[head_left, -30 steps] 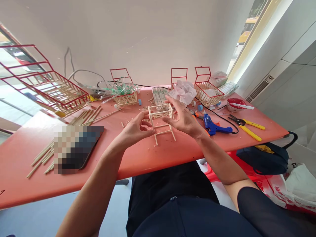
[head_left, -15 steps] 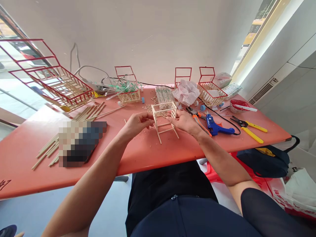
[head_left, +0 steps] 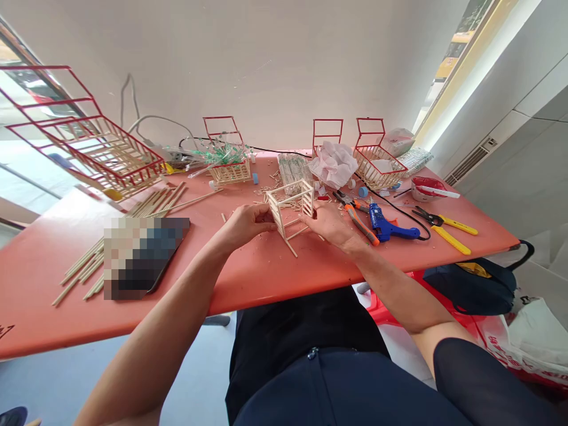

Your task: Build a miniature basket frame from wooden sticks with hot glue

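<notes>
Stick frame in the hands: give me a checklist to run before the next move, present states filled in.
1. Left hand on the left side of the stick frame: ok, fingers at its post.
2. Right hand on the opposite side: ok, thumb at the slatted end.
3. All legs resting on the table: cannot tell.
4. Joints firmly bonded: cannot tell.
5. Glue gun apart from both hands: ok, it lies to the right; whether it is hot does not show.
6. Surface around the frame free of stick scraps: not ok, many lie behind it.
</notes>
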### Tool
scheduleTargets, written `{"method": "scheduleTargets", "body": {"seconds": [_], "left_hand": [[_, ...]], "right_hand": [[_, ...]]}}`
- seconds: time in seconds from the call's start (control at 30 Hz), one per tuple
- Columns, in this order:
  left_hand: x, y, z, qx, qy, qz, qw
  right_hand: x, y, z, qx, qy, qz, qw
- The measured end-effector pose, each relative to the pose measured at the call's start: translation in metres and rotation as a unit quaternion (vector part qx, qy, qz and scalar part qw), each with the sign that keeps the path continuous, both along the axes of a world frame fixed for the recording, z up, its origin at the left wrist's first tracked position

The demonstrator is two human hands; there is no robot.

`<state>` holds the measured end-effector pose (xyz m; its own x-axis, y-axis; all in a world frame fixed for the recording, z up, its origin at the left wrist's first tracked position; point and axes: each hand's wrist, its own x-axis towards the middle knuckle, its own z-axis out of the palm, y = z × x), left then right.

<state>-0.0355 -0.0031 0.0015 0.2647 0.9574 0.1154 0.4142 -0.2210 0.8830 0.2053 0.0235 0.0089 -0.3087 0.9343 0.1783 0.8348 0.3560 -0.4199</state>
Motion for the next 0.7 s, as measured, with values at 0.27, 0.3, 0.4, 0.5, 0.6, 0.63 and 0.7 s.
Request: {"method": "scheduleTargets", "body": {"seconds": [0.27, 0.3, 0.4, 0.5, 0.6, 0.63, 0.7], "left_hand": [[-0.0008, 0.0032, 0.0011, 0.002, 0.0, 0.0, 1.0], [-0.0011, 0.0037, 0.0009, -0.004, -0.005, -0.002, 1.0], [-0.002, 0.0048, 0.0002, -0.018, -0.02, -0.006, 1.0], [-0.0025, 0.0056, -0.0001, -0.021, -0.029, -0.007, 0.999], [-0.0025, 0.0061, 0.0001, -0.02, -0.028, -0.007, 0.999], [-0.0024, 0.0062, 0.0003, -0.021, -0.028, -0.009, 0.999], [-0.0026, 0.0063, 0.0004, -0.02, -0.027, -0.013, 0.999]], "right_hand": [[-0.0063, 0.0008, -0.0051, 0.011, -0.036, -0.003, 0.999], [-0.0071, 0.0006, -0.0047, 0.006, -0.039, -0.008, 0.999], [-0.0084, -0.0008, -0.0031, 0.003, -0.037, -0.006, 0.999], [-0.0088, -0.0041, 0.0, 0.002, -0.038, 0.003, 0.999], [-0.0093, -0.0068, 0.002, 0.002, -0.037, 0.01, 0.999], [-0.0095, -0.007, 0.002, 0.003, -0.037, 0.009, 0.999], [-0.0096, -0.0061, 0.0008, 0.003, -0.037, 0.002, 0.999]]}}
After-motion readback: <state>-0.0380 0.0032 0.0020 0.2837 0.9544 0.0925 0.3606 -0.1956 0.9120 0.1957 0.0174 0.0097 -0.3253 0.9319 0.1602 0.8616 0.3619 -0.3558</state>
